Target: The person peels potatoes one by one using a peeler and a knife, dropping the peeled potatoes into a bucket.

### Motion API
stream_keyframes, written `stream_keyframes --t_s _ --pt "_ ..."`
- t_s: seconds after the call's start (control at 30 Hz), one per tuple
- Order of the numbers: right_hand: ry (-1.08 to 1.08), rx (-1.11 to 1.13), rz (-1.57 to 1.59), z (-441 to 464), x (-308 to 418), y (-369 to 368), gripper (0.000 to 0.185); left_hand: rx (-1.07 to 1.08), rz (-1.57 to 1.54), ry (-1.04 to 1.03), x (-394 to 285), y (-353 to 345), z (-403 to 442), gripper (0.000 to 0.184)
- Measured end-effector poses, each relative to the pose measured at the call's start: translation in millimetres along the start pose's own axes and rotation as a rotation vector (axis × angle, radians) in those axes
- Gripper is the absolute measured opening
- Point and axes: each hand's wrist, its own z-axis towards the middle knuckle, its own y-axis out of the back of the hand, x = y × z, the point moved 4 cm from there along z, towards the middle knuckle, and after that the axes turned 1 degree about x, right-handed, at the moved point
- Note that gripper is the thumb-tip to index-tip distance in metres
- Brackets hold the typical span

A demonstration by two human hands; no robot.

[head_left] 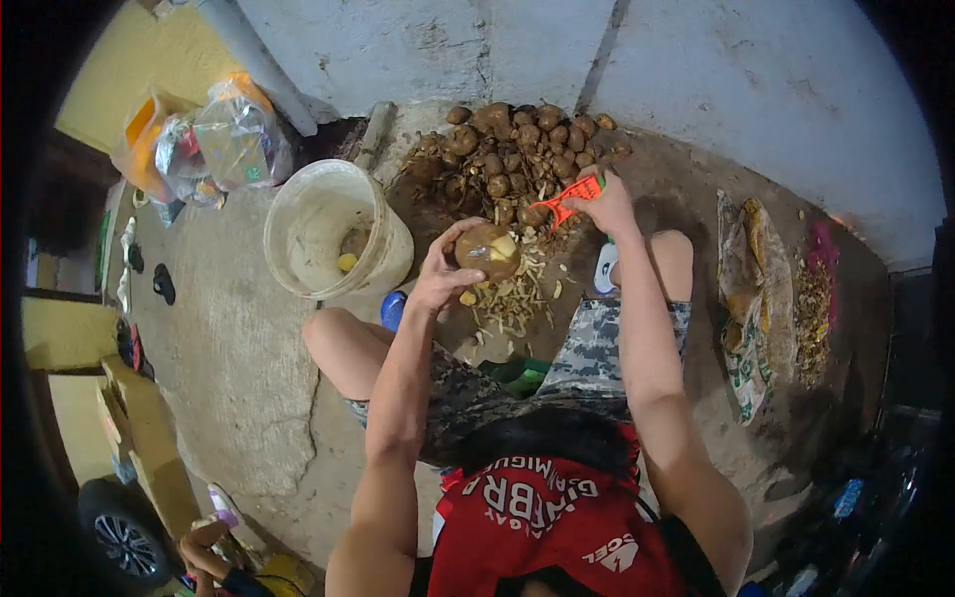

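My left hand [443, 267] is wrapped around a large brown tuber [485, 247], whose upper right side shows a pale yellow peeled patch. To the right of it, my right hand [605, 204] grips a red-orange peeler [567, 201]. The peeler is apart from the tuber. Below the tuber, pale peelings [512, 310] lie scattered on the ground between my legs. Just beyond my hands is a heap of brown, soil-coated tubers [507, 159] against the wall.
A white bucket [391, 244] stands at my left, with a yellowish piece inside. Filled plastic bags [234, 139] sit at the far left. On the right lie a crumpled sack [754, 298] and a strip of scraps [814, 323]. Another person's arm [202, 557] shows at lower left.
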Motion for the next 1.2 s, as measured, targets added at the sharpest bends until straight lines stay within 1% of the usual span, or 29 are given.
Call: stream_keyframes --t_s 0.03,0.07,0.13,0.17,0.2,0.27,0.3,0.33,0.37,0.4,0.43,0.47,0.5,0.53,0.6,0.63,0.7,0.73,0.8,0.83,0.87,0.9,0.93,1.0,1.03,1.07,1.13,1.2 --pt "0.021 -0.022 -0.115 -2 0 2 0.057 0.029 -0.119 -0.014 -3 -2 0 0.078" --pt "0.022 -0.022 -0.123 -5 3 -3 0.057 0.031 -0.126 -0.018 0 -1 2 0.078" --pt "0.100 0.071 -0.279 -11 11 -18 0.059 -0.047 -0.111 -0.084 2 6 6 0.083" --pt "0.074 0.076 -0.403 -12 1 -29 0.059 -0.076 -0.107 -0.110 1 2 7 0.085" --pt "0.078 0.078 -0.399 -22 17 -34 0.059 -0.079 -0.102 -0.112 -1 1 7 0.085" --pt "0.068 0.213 -0.550 -47 44 -49 0.060 -0.234 0.148 -0.130 -2 2 7 0.079" --pt "0.095 0.235 -0.554 -52 46 -57 0.059 -0.275 0.337 -0.191 -7 -2 7 0.073" --pt "0.125 0.258 -0.559 -57 48 -66 0.058 -0.271 0.333 -0.190 -6 -5 8 0.073" --pt "0.184 0.242 -0.608 -66 61 -71 0.055 -0.331 0.384 -0.206 -5 -6 8 0.073" --pt "0.187 0.245 -0.609 -71 63 -77 0.055 -0.393 0.436 -0.223 -6 -6 6 0.072" --pt "0.201 0.258 -0.642 -74 65 -84 0.052 -0.399 0.437 -0.226 -5 -7 6 0.072" --pt "0.214 0.271 -0.675 -76 66 -89 0.049 -0.433 0.537 -0.255 -6 -6 6 0.072" --pt "0.255 0.283 -0.693 -77 69 -93 0.042 -0.467 0.637 -0.283 -7 -4 6 0.072" --pt "0.256 0.285 -0.693 -77 69 -95 0.042 -0.468 0.637 -0.282 -4 -2 5 0.072" --pt "0.237 0.302 -0.720 -76 67 -101 0.038 -0.557 0.856 -0.333 -3 1 4 0.069" --pt "0.237 0.302 -0.720 -76 65 -104 0.038 -0.557 0.855 -0.333 -1 3 4 0.069" --pt "0.292 0.214 -0.733 -79 65 -106 0.034 -0.555 0.938 -0.360 -3 -1 6 0.068" --pt "0.289 0.213 -0.733 -78 64 -107 0.034 -0.551 0.939 -0.358 -4 -2 6 0.068" --pt "0.201 0.237 -0.719 -73 62 -107 0.029 -0.532 0.873 -0.354 -5 -6 5 0.066" --pt "0.195 0.240 -0.721 -65 49 -105 0.029 -0.530 0.869 -0.349 -4 -7 3 0.066" --pt "0.108 0.259 -0.701 -54 24 -101 0.027 -0.511 0.859 -0.295 0 -7 0 0.066" --pt "0.033 0.263 -0.681 -43 18 -94 0.025 -0.489 0.852 -0.260 -4 -10 6 0.066" --pt "0.036 0.246 -0.680 -37 16 -92 0.025 -0.478 0.855 -0.273 -9 -13 12 0.066" --pt "0.059 0.250 -0.605 -51 31 -90 0.024 -0.521 0.640 -0.235 -13 -23 4 0.064" --pt "0.089 0.257 -0.591 -55 42 -89 0.025 -0.500 0.587 -0.280 -11 -19 5 0.063" --pt "0.100 0.256 -0.599 -54 48 -85 0.025 -0.505 0.581 -0.293 -9 -17 11 0.063" --pt "0.142 0.307 -0.588 -64 59 -91 0.026 -0.562 0.721 -0.309 -8 -8 9 0.062" --pt "0.112 0.353 -0.587 -72 68 -97 0.025 -0.556 0.720 -0.341 -10 -9 9 0.062"
